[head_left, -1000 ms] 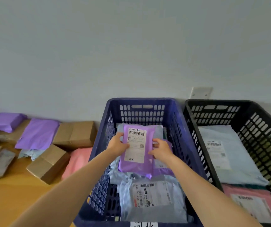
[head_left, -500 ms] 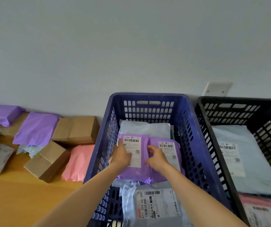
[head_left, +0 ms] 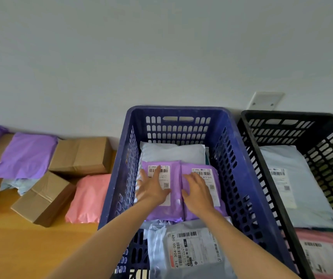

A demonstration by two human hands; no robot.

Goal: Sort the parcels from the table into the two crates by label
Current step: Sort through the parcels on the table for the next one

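Purple poly parcel [head_left: 175, 208] w/ white barcode label is lying flat in blue crate [head_left: 178, 109], frame center. L hand [head_left: 153, 190] is resting on it, fingers spread. R hand [head_left: 198, 195], also spread, is resting on matching purple parcel [head_left: 187, 170] touching its right.

On my counter [head_left: 10, 248] I count: one blue crate [head_left: 242, 188], one black crate [head_left: 282, 114] beside it, one pink parcel [head_left: 89, 198], one cardboard box [head_left: 42, 198].

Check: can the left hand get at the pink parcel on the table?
Probably yes. The left hand lies open in the blue crate; the pink parcel lies uncovered just beyond the crate's left wall.
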